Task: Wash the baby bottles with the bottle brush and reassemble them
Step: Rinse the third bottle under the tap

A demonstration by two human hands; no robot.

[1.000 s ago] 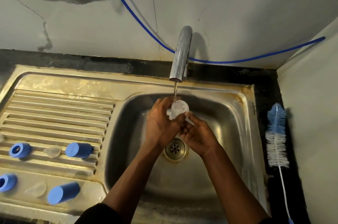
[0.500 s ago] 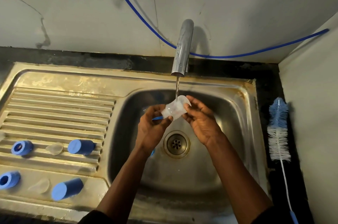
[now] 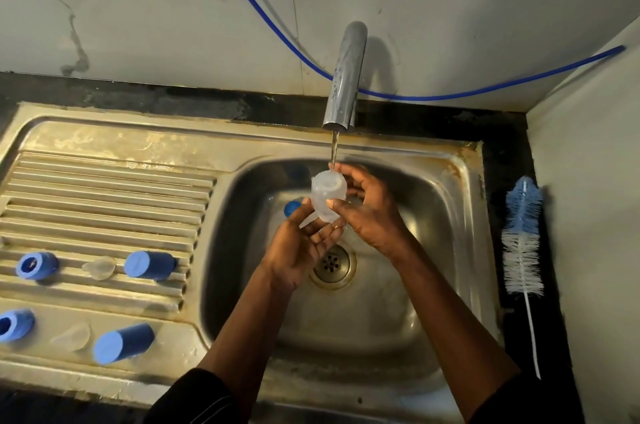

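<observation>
Over the basin of the steel sink (image 3: 464,202), the clear baby bottle (image 3: 327,195) is held just under the tap (image 3: 343,77), tilted so that its open mouth faces up and toward the near edge. A thin stream of water (image 3: 334,150) falls from the spout and meets the bottle's far rim. The right grip (image 3: 367,212), a bare hand, is closed round the bottle, with fingers curled over its far side and the thumb pressed on its near side. The left grip (image 3: 301,247) lies palm up beneath the bottle, fingers nearly straight and spread, touching its lower end without wrapping it. A small blue piece (image 3: 292,207) shows in the basin just left of those fingers; what it is cannot be told. The drain (image 3: 332,264) sits below both hands. On the ribbed drainboard (image 3: 104,188) to the left are two rows: toward the far edge, a blue collar ring (image 3: 37,266), a clear nipple (image 3: 99,267) and a blue cap (image 3: 149,265) lying on its side; toward the near edge, a second collar ring (image 3: 14,324), a second nipple (image 3: 71,337) and a second cap (image 3: 123,343). The bottle brush (image 3: 523,236) lies on the dark table strip along the sink's right edge, blue-and-white bristles toward the wall, handle toward the near edge. A blue hose (image 3: 433,98) runs along the wall behind the tap.
</observation>
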